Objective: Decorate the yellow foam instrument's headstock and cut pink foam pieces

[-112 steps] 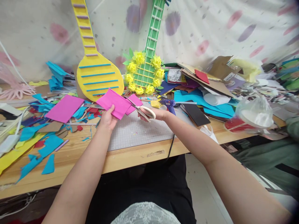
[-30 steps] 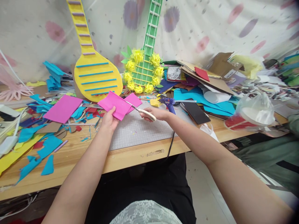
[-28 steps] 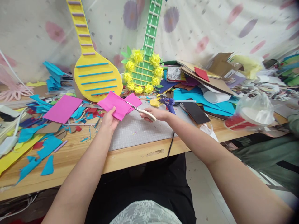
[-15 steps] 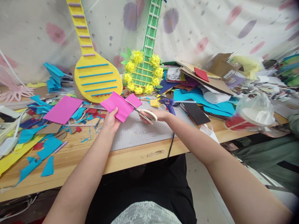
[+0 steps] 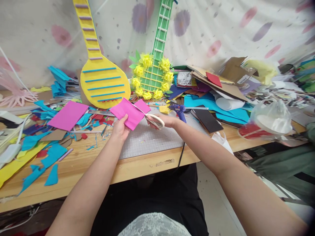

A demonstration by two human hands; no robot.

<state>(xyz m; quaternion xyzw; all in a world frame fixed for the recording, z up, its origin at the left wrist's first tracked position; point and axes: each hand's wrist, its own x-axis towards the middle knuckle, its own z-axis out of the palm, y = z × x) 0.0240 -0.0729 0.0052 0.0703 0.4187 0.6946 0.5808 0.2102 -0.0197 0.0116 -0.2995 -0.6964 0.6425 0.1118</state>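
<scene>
My left hand (image 5: 121,128) pinches the lower edge of a bright pink sheet of craft paper (image 5: 126,113), thumb on top, holding it above the grey cutting mat (image 5: 157,141). My right hand (image 5: 163,120) is closed around the cream handles of a pair of scissors (image 5: 157,122). Their blades lie across the pink sheet, between its larger left part and a smaller right flap (image 5: 143,106). Another pink sheet (image 5: 69,115) rests on the scraps to the left.
Behind stand a yellow paper guitar (image 5: 104,77) and a green one (image 5: 154,73) ringed with yellow flowers. A blue glue gun (image 5: 180,113) and a phone (image 5: 207,119) lie to the right, near a bagged red-and-white tub (image 5: 261,123). Blue scraps (image 5: 54,155) litter the left.
The scissor handles have drawn closer together. The whole view has shifted slightly; both hands keep their hold on the pink sheet and the scissors.
</scene>
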